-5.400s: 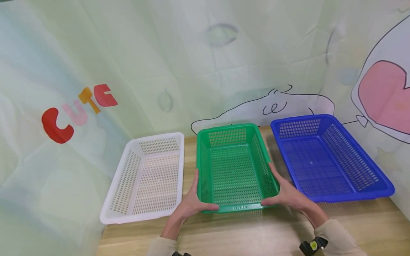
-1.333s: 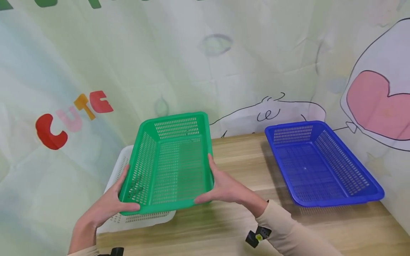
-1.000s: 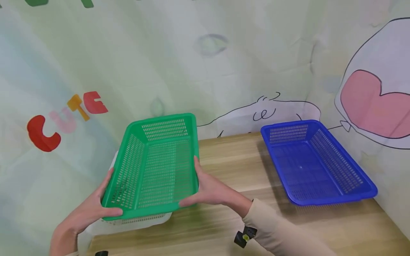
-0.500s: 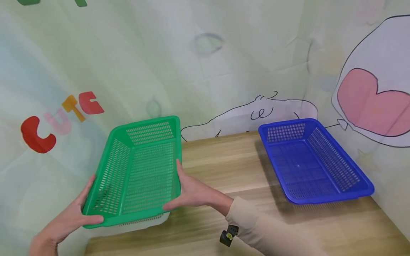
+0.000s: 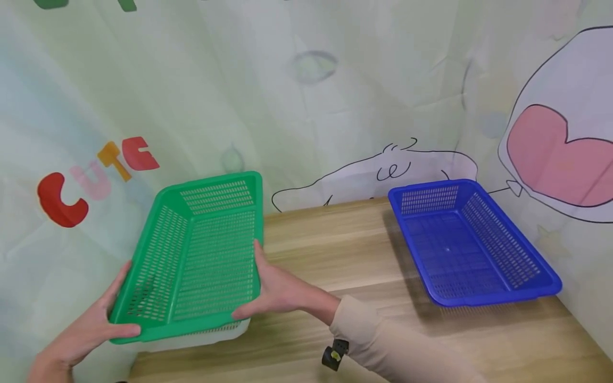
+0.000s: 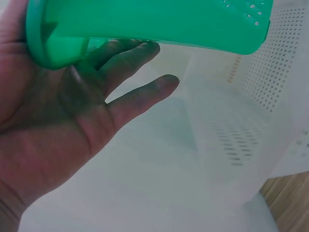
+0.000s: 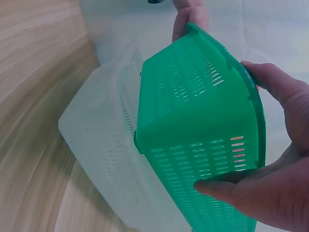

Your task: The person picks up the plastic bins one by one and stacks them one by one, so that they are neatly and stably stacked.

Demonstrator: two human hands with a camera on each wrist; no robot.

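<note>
Both hands hold a green perforated plastic basket [image 5: 182,327] over a white basket [image 5: 206,336], which it mostly hides in the head view. At the near left corner, my left hand [image 5: 91,322] has its thumb over the rim and its fingers along the outside; the left wrist view shows the fingers [image 6: 125,67] under the green wall. My right hand [image 5: 273,290] grips the near right corner, thumb on the front rim. In the right wrist view, the green basket tilts above the white basket [image 7: 96,135], its lower edge close to the white rim.
On the right of the wooden table [image 5: 325,250] stands a blue perforated basket [image 5: 498,298]. A printed cloth backdrop [image 5: 215,90] with coloured letters and cartoon drawings hangs behind and at the sides. A small black device [image 5: 335,354] is strapped at the right wrist.
The green basket has left its place in the middle of the table and moved left over the white one, carried by both hands. In the last half second it shifted slightly left. The blue basket stayed put.
</note>
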